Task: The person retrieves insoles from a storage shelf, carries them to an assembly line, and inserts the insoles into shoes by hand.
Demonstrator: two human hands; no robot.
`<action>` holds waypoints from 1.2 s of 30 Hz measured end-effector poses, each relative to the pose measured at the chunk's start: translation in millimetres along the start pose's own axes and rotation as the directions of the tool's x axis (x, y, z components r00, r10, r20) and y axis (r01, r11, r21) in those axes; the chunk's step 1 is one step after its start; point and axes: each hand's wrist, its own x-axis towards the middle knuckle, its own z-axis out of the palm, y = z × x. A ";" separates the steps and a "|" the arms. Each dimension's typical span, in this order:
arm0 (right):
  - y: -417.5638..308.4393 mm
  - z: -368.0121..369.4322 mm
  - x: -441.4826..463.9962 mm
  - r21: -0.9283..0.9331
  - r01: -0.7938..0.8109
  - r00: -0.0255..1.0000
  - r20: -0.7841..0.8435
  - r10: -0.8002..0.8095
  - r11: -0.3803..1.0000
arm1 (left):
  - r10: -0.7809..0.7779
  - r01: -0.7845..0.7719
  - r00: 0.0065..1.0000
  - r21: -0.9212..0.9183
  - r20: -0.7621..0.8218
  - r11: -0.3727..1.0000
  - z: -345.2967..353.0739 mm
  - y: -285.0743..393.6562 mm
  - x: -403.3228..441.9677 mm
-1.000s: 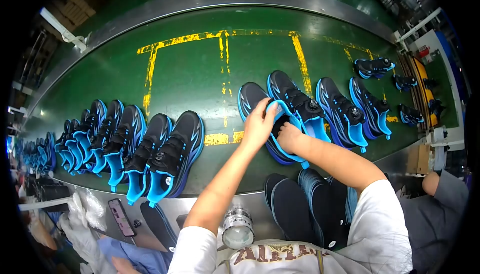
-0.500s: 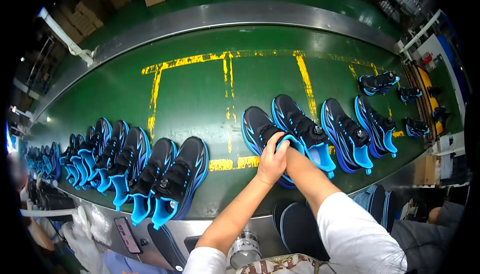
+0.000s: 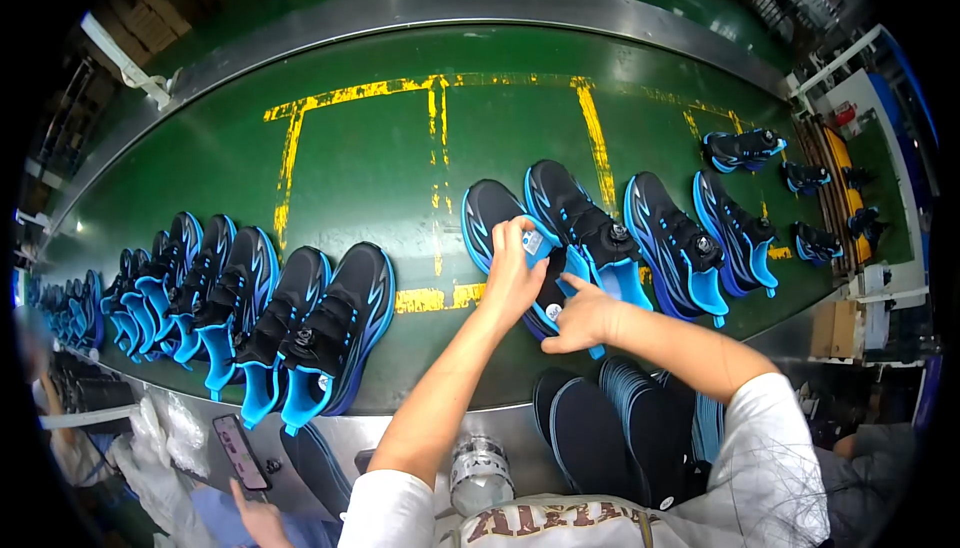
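A black sneaker with blue trim (image 3: 492, 210) lies on the green table between my hands. My left hand (image 3: 514, 273) is closed on its tongue, pulling it up so that a small pale label shows. A black insole (image 3: 548, 293) with a round white sticker at its heel end sits at the shoe's opening, partly inside. My right hand (image 3: 588, 318) grips the insole's heel end, thumb low and index finger stretched along the edge. Touching this shoe on the right is another sneaker (image 3: 570, 203). Stacked insoles (image 3: 585, 428) lie below my right forearm.
A row of sneakers (image 3: 350, 293) runs along the left; more sneakers (image 3: 665, 238) stand at the right. Near the front edge are a plastic bottle (image 3: 480, 478) and a phone (image 3: 240, 453), with another person's hand (image 3: 263, 523) beside it. Yellow lines (image 3: 350, 96) mark the green tabletop (image 3: 370, 168).
My right hand has drawn back from inside the shoe to the insole's heel end. My left hand now lifts the tongue. Another person's hand has appeared by the phone, and the view has shifted slightly.
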 end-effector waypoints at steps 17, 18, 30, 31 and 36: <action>-36.4 99.3 -50.4 0.556 0.297 0.549 -0.765 0.338 0.776 | 0.254 -0.244 0.961 0.095 -0.108 0.965 -51.2 17.0 -62.6; -37.5 91.0 -46.4 0.549 0.312 0.540 -0.774 0.331 0.775 | 0.256 -0.241 0.960 0.136 -0.110 0.961 -53.2 11.9 -53.9; -57.7 71.8 -57.9 0.450 0.295 0.440 -0.847 0.298 0.843 | 0.529 -0.142 0.844 0.913 -0.091 0.383 -43.8 -12.0 -20.5; -61.3 79.4 -68.7 0.455 0.301 0.400 -0.858 0.322 0.838 | 0.533 -0.171 0.844 0.906 -0.068 0.387 -43.4 -11.2 -20.5; -75.6 127.3 -139.5 0.607 0.220 0.296 -0.788 0.540 0.764 | 0.328 -0.122 0.935 0.743 -0.137 0.658 -38.6 -13.1 -16.3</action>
